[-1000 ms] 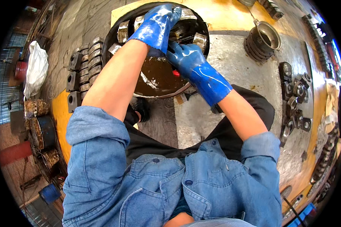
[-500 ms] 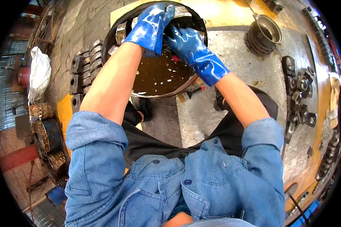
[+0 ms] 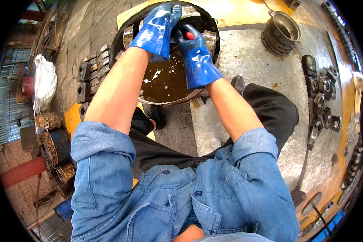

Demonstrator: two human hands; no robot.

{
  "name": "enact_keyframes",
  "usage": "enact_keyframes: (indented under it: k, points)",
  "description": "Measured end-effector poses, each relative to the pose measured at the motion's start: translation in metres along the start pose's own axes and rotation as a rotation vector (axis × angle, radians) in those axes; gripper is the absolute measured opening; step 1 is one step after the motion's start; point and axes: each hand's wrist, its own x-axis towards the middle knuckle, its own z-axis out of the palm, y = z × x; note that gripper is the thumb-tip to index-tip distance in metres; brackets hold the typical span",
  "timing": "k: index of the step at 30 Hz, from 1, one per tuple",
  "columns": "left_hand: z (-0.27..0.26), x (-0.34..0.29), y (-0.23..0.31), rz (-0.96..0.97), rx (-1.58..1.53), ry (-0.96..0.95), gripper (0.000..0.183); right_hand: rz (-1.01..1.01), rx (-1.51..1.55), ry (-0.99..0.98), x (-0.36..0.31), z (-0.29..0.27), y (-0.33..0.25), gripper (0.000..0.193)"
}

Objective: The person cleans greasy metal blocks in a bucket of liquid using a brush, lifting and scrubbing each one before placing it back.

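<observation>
A round black tub (image 3: 116, 38) of dark brown liquid (image 3: 167, 82) stands in front of me, with white flecks afloat. Several shiny metal parts (image 3: 209, 39) sit in it along the far side. My left hand (image 3: 159, 30), in a blue rubber glove, reaches over the far part of the tub with its fingers curled; what it grips is hidden. Close beside it, my gloved right hand (image 3: 194, 48) is closed round a tool with a red-ended handle (image 3: 190, 35). The tool's working end is out of sight beneath the hand.
Stacked ring-shaped metal parts (image 3: 93, 70) and dark blocks (image 3: 84, 92) line the tub's left. A brush (image 3: 197, 103) lies partly hidden by the near rim. To the right stand a hollow metal cylinder (image 3: 280, 34) and several nut-like parts (image 3: 324, 86). A white sack (image 3: 45, 82) lies far left.
My right hand has turned and swung left, closer to my left hand, so the red handle end now shows on top. My left hand has barely shifted.
</observation>
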Motion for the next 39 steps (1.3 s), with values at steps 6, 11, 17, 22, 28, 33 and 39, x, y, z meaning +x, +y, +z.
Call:
enact_keyframes:
  k: [6,11,17,22,28,33,39]
  points:
    - [0.003,-0.001,-0.007,0.038,0.087,0.023,0.034,0.239,0.036,0.175,0.009,0.003,0.026,0.027]
    - [0.015,0.015,-0.012,-0.197,0.07,-0.026,0.033,0.165,-0.006,0.118,0.02,0.01,0.028,0.03]
    - [-0.011,0.001,0.03,-0.395,-0.361,-0.201,0.051,0.272,-0.012,0.05,0.025,-0.019,0.029,0.033]
    - [-0.018,-0.012,0.016,-0.137,-0.045,-0.151,0.056,0.588,0.297,0.217,-0.018,-0.026,-0.009,0.036]
    - [-0.007,0.0,0.001,-0.036,0.102,-0.168,0.061,0.765,1.505,0.605,0.001,0.006,0.026,0.037]
    - [-0.012,0.002,-0.007,-0.037,0.145,-0.186,0.066,0.849,1.997,0.593,-0.004,0.018,0.041,0.036]
    - [-0.009,0.001,-0.016,-0.014,0.171,-0.186,0.072,0.981,2.035,0.486,0.014,0.015,0.059,0.032]
